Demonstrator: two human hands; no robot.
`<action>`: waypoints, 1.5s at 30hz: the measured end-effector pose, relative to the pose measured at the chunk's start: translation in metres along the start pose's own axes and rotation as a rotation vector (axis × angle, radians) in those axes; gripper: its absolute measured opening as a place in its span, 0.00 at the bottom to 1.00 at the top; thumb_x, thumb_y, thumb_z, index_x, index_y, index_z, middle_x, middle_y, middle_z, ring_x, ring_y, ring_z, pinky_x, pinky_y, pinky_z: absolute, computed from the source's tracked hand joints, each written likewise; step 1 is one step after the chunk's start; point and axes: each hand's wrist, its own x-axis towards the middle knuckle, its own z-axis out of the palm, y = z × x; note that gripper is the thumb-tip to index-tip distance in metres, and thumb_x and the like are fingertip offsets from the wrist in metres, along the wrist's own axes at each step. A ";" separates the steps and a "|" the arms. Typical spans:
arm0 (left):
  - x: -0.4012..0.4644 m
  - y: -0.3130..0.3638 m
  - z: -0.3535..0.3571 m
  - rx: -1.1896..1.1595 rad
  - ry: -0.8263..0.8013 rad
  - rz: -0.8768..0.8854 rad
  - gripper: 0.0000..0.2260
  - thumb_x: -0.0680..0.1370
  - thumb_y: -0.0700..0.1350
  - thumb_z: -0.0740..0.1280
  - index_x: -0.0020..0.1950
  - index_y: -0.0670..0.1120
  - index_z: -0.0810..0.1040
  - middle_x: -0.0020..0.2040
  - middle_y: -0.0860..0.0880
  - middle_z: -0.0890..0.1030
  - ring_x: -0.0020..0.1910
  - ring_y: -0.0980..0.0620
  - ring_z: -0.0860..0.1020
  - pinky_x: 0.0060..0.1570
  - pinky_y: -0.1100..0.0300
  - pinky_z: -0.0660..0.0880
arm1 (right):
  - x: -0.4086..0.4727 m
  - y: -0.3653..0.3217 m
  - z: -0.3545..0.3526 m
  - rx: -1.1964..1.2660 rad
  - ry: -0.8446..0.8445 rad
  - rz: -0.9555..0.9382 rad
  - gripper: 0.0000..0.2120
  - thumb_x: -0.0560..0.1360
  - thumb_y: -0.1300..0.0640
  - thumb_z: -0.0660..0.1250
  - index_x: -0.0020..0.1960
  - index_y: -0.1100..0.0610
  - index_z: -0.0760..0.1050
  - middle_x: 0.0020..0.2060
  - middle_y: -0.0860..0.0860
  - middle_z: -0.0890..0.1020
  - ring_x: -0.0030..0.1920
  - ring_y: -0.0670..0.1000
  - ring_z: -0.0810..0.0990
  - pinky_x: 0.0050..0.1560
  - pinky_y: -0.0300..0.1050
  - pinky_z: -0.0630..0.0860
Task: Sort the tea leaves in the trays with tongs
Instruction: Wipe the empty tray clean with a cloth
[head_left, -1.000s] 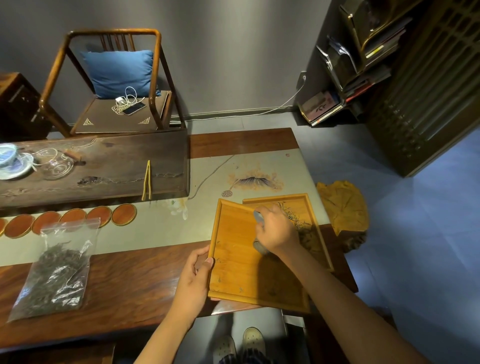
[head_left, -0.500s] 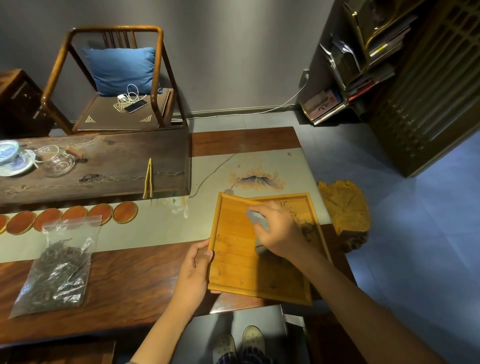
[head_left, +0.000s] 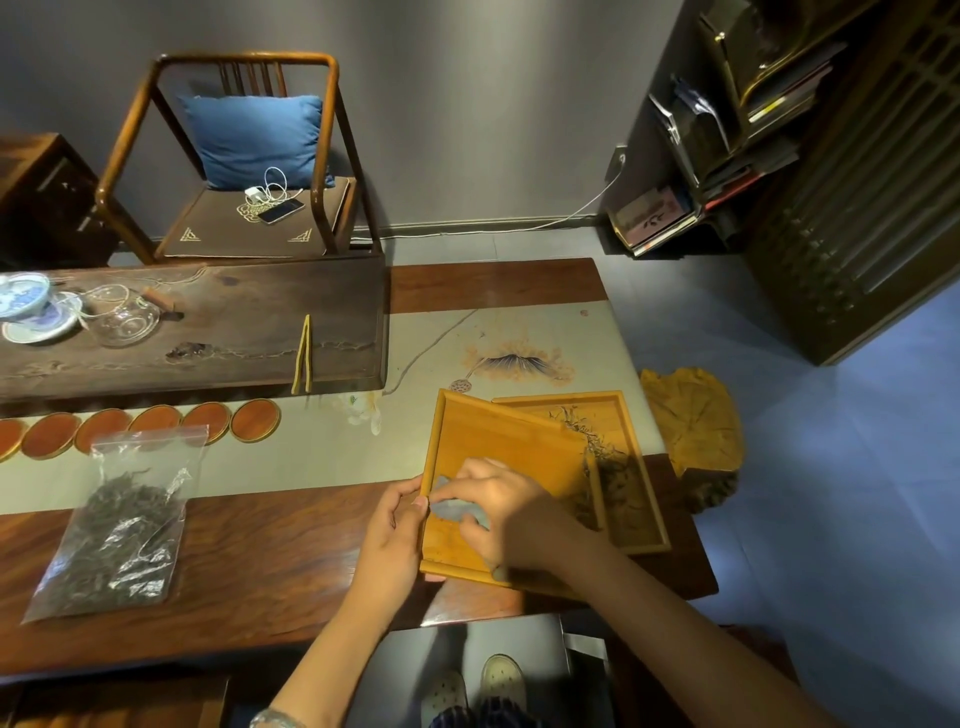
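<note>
Two bamboo trays lie at the table's near right. The left tray (head_left: 498, 431) is tilted, its right side resting over the right tray (head_left: 631, 410), which holds loose tea leaves (head_left: 610, 467). My left hand (head_left: 392, 535) grips the left tray's near-left rim. My right hand (head_left: 511, 512) is inside that tray near its left edge, closed on a small grey object (head_left: 460, 509) that I cannot identify. Yellow tongs (head_left: 304, 356) lie untouched on the dark tea board (head_left: 208, 332).
A clear bag of tea leaves (head_left: 117, 530) lies at the near left. Several round orange coasters (head_left: 150, 426) line the runner. A glass pitcher (head_left: 122, 319) and blue-white cups (head_left: 26, 306) sit far left. A chair (head_left: 249, 171) stands behind; a yellow stump stool (head_left: 691, 421) is right.
My right hand has slid left across the tilted tray with the grey object, from near the tea leaves to the tray's left edge. My left hand keeps hold of the rim.
</note>
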 end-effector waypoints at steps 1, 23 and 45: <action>0.000 0.000 0.001 -0.006 -0.002 -0.005 0.10 0.82 0.40 0.60 0.54 0.51 0.78 0.46 0.59 0.84 0.46 0.63 0.81 0.43 0.71 0.74 | -0.004 -0.001 -0.001 0.001 0.008 -0.019 0.19 0.71 0.60 0.64 0.61 0.50 0.78 0.51 0.52 0.77 0.54 0.51 0.73 0.50 0.43 0.71; 0.005 0.006 0.008 -0.035 0.000 -0.018 0.09 0.82 0.41 0.60 0.56 0.51 0.77 0.47 0.52 0.84 0.45 0.60 0.82 0.44 0.67 0.76 | -0.031 -0.009 -0.017 -0.160 -0.084 -0.204 0.19 0.72 0.60 0.62 0.61 0.49 0.77 0.53 0.54 0.78 0.50 0.53 0.74 0.45 0.43 0.70; 0.013 0.020 -0.009 0.076 0.062 -0.035 0.08 0.83 0.43 0.58 0.59 0.51 0.74 0.43 0.48 0.83 0.40 0.51 0.83 0.39 0.57 0.77 | -0.076 0.064 -0.046 0.068 -0.007 0.170 0.17 0.74 0.59 0.63 0.60 0.48 0.77 0.50 0.47 0.75 0.50 0.45 0.71 0.50 0.44 0.73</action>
